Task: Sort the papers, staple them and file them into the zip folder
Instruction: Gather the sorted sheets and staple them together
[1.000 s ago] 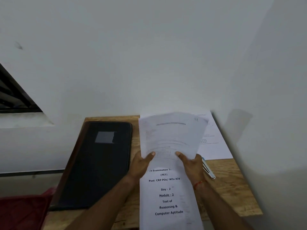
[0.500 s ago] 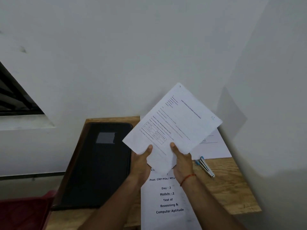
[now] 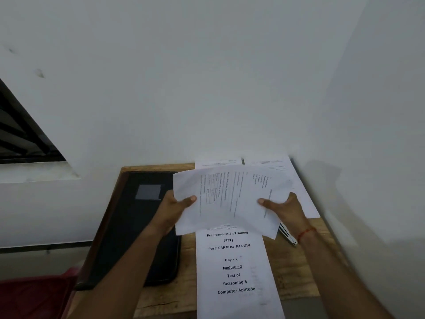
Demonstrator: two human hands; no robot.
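Observation:
Both hands hold a small sheaf of printed papers (image 3: pixel 230 199) sideways above the table. My left hand (image 3: pixel 174 210) pinches its left edge with the thumb on top, and my right hand (image 3: pixel 285 208) pinches its right edge the same way. Under it lies a cover page reading "Pre Examination Training" (image 3: pixel 234 272), hanging over the table's front edge. More sheets (image 3: pixel 301 187) lie flat at the back right. A black zip folder (image 3: pixel 135 229) lies shut to the left. A stapler (image 3: pixel 287 236) peeks out beneath my right wrist.
The small wooden table (image 3: pixel 296 268) stands in a corner, with white walls right behind it and to its right. Something red (image 3: pixel 34 295) sits low at the left, beside the table. A dark window opening (image 3: pixel 20 139) is at the far left.
The held papers turned from upright, through a tilt, to lying sideways. My hands moved apart from the bottom edge to the sheaf's left and right edges.

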